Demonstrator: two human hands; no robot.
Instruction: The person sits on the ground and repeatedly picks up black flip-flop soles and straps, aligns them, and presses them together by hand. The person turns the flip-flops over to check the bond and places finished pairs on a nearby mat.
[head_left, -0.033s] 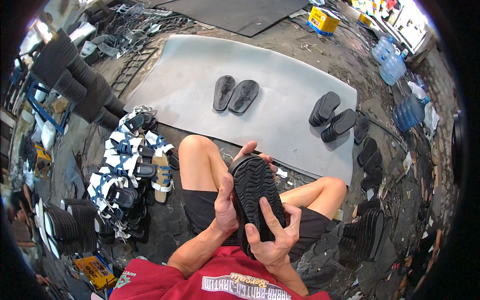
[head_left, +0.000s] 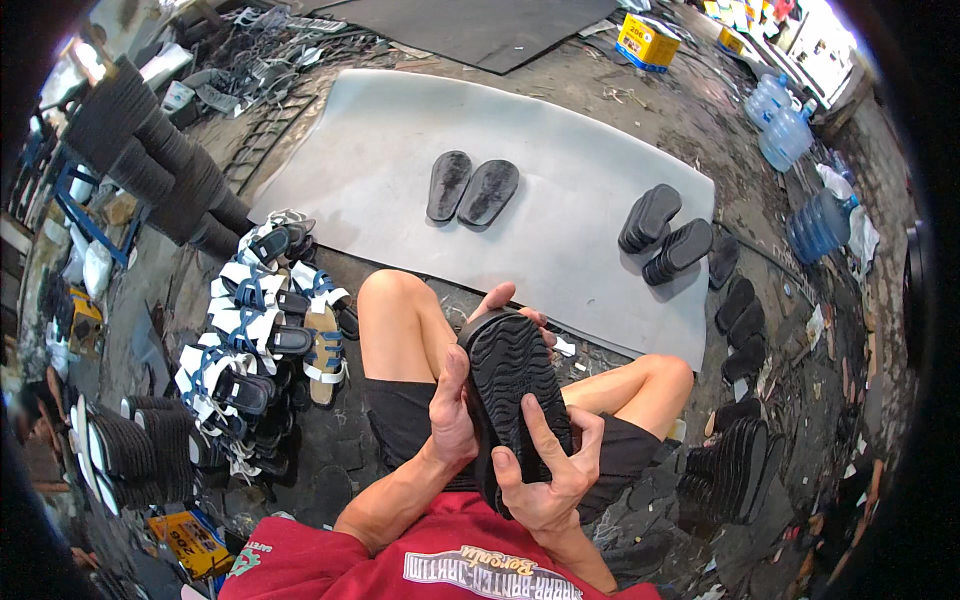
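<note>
Between my knees I hold a black sandal sole [head_left: 512, 375] with its wavy tread facing up. My left hand [head_left: 455, 415] grips it along the left edge; the thumb lies on that side and fingertips show past the top end. My right hand [head_left: 555, 470] grasps the lower part, with the index finger laid on the tread and the thumb near the lower left edge. Whether an upper is attached underneath is hidden. Ahead, a pair of dark insole-shaped pieces [head_left: 488, 193] lies on a pale grey sheet [head_left: 380, 120].
Two stacks of black soles [head_left: 678, 252] stand at the sheet's right. White and blue strapped sandals [head_left: 245, 335] are piled at my left, beside tall sole stacks [head_left: 150, 150]. More soles [head_left: 735, 465] stand at my right. Water jugs [head_left: 785, 138] and a yellow box [head_left: 646, 42] sit farther off.
</note>
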